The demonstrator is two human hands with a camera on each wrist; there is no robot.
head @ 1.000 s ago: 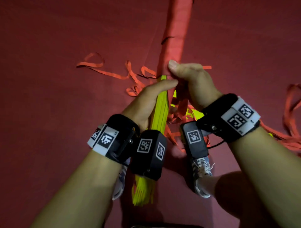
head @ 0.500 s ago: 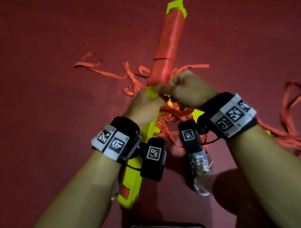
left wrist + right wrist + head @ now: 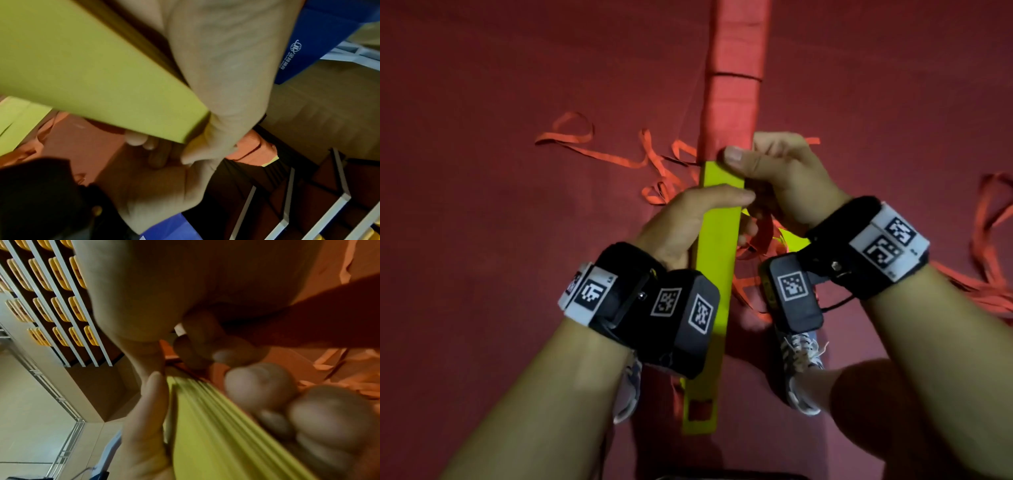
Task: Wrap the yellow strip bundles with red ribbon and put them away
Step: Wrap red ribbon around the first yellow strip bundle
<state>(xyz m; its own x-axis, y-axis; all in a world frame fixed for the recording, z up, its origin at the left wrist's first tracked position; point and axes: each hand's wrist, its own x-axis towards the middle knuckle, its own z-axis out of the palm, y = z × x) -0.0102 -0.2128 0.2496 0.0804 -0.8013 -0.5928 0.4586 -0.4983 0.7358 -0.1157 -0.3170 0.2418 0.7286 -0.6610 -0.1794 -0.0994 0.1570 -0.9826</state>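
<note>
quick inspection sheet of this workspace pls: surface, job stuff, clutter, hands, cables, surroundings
surface: dark red floor, dimly lit.
job's things: yellow strip bundle held lengthwise; red ribbon wrap covers its far part, near part bare.
clutter: loose red ribbon strewn on the floor beyond the hands and to the right.
grippers: left hand grips the bare bundle, thumb across it; right hand grips it at the wrap's edge, thumb on that edge.
cables: thin black cable at the right wrist unit.
surroundings: shoes below the hands; shelves of yellow items; blue box.
</note>
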